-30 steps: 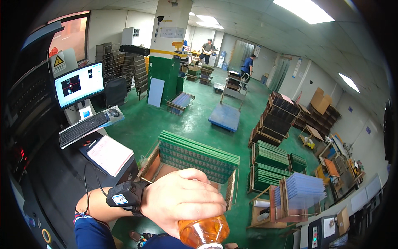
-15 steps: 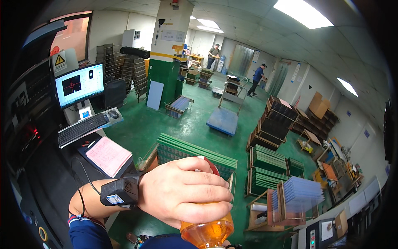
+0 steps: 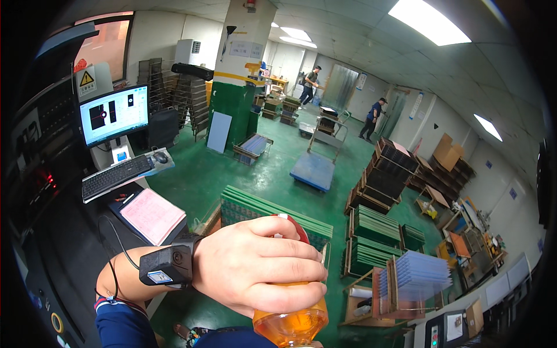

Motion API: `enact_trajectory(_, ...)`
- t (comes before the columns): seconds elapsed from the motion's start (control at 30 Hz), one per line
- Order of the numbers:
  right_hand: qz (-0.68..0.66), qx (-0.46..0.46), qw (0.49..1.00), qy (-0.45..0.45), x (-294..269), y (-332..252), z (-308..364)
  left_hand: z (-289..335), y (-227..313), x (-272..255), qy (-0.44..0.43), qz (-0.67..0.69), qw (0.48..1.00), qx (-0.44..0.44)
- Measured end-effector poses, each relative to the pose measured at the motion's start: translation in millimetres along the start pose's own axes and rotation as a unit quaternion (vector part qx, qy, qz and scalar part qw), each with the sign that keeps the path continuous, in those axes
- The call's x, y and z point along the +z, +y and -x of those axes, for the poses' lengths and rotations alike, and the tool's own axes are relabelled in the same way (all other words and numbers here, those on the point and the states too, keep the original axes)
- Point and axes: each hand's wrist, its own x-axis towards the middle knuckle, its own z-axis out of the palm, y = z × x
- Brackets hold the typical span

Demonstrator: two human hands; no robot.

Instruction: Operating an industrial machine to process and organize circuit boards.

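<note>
My left hand (image 3: pixel 261 264) is closed around a clear plastic bottle (image 3: pixel 293 322) of orange-amber liquid, held up close in front of me. The bottle is tipped, its narrowing neck end at the lower edge of the picture and its other end, with some red and white, showing past my index finger. My thumb is hidden. A black box-shaped device (image 3: pixel 168 265) with a cable is strapped on my left wrist. Behind my hand, a rack of upright green panels (image 3: pixel 275 211) stands low down. My right hand does not show.
At left are a lit monitor (image 3: pixel 114 116), a keyboard (image 3: pixel 116 178) and pink papers (image 3: pixel 154 216) on a clipboard. A blue flat trolley (image 3: pixel 313 170) stands mid-floor. Racks of green panels (image 3: pixel 377 226) and bluish sheets (image 3: pixel 420 275) are at right. Two people (image 3: pixel 371 119) (image 3: pixel 309 86) stand farther back.
My left hand keeps the bottle tipped almost as before. Both people in the background have changed position and posture. The pattern on the monitor has changed.
</note>
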Motion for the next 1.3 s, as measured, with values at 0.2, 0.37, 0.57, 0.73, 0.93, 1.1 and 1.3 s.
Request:
enact_trajectory(0.2, 0.029, 0.002, 1.0, -0.001, 1, -4, -8, 0, -3, -7, 0.001, -0.023, 1.0, 0.007)
enact_trajectory(0.37, 0.045, 0.001, 0.999, -0.005, 5, -3, -18, -2, -4, -8, 0.004, -0.04, 0.999, 0.003)
enact_trajectory(0.57, 0.068, -0.001, 0.998, -0.003, 2, -6, -23, 2, -4, -15, 0.003, -0.057, 0.998, 0.004)
enact_trajectory(0.73, 0.079, -0.005, 0.997, 0.001, 3, -8, -25, 1, -4, -14, 0.004, -0.056, 0.998, 0.004)
enact_trajectory(0.93, 0.096, -0.012, 0.995, 0.006, 5, -7, -24, -1, -7, -11, 0.01, -0.055, 0.998, 0.01)
enact_trajectory(1.1, 0.117, -0.017, 0.993, 0.011, 5, -7, -25, 0, -8, -12, 0.007, -0.047, 0.999, 0.013)
enact_trajectory(1.3, 0.151, -0.031, 0.988, 0.018, 6, -6, -28, -2, -8, -14, 0.003, -0.054, 0.998, 0.014)
